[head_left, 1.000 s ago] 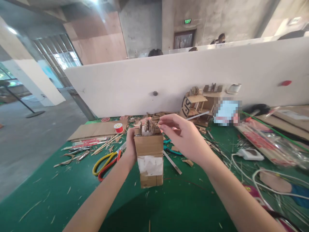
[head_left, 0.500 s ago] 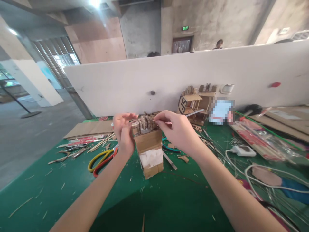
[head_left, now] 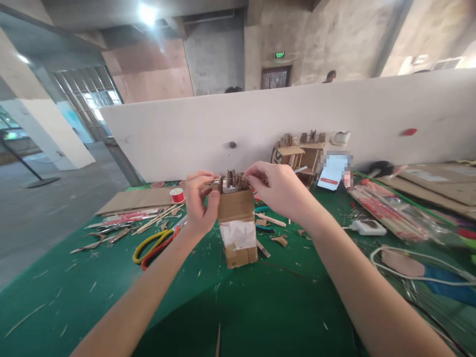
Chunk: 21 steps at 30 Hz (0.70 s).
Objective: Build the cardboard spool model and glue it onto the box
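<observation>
In front of me a small cardboard box structure (head_left: 238,207) stands upright, with a white patch (head_left: 238,234) on its near side. Several corrugated cardboard discs (head_left: 231,177) sit in a row across its top. My left hand (head_left: 201,201) is at their left end, fingers curled round what looks like a thin stick, the thumb lower against the box's side. At the right end my right hand (head_left: 273,186) pinches with thumb and forefinger. What lies in that pinch is too small to make out.
Yellow-and-red-handled scissors (head_left: 152,248) lie left of the box, near a red thread spool (head_left: 177,195) and a cardboard sheet (head_left: 137,199). Behind stand a cardboard-and-stick model (head_left: 290,151) and a phone (head_left: 332,171). White cable (head_left: 375,258) and packets (head_left: 394,208) lie right. A white partition (head_left: 186,134) closes the back.
My left hand has closed in on the left end of the discs, its fingers curling. My right hand keeps its pinch. The box now faces me more squarely, and the view has shifted slightly.
</observation>
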### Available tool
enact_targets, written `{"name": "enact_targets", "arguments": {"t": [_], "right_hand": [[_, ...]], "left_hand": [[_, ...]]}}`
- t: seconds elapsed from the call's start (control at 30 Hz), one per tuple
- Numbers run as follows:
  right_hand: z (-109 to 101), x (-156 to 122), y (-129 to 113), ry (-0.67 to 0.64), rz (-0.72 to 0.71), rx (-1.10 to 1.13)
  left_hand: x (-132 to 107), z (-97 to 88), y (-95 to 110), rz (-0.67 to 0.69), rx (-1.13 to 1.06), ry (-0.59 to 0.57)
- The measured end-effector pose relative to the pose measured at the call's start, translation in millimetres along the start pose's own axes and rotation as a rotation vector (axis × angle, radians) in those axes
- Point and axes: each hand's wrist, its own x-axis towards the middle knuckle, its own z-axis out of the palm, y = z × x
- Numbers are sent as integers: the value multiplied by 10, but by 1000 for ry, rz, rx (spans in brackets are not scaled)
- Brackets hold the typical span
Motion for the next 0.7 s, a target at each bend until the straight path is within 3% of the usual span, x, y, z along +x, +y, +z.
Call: {"name": "enact_targets", "arguments": {"t": [0.33,0.7], "right_hand": [[-45,-57,-31,-53,-54,-68],[-35,-7,1,-37,-57,8]], "left_hand": [[-43,17,10,-14,-29,32],[-30,7,8,-34,-80,14]]}}
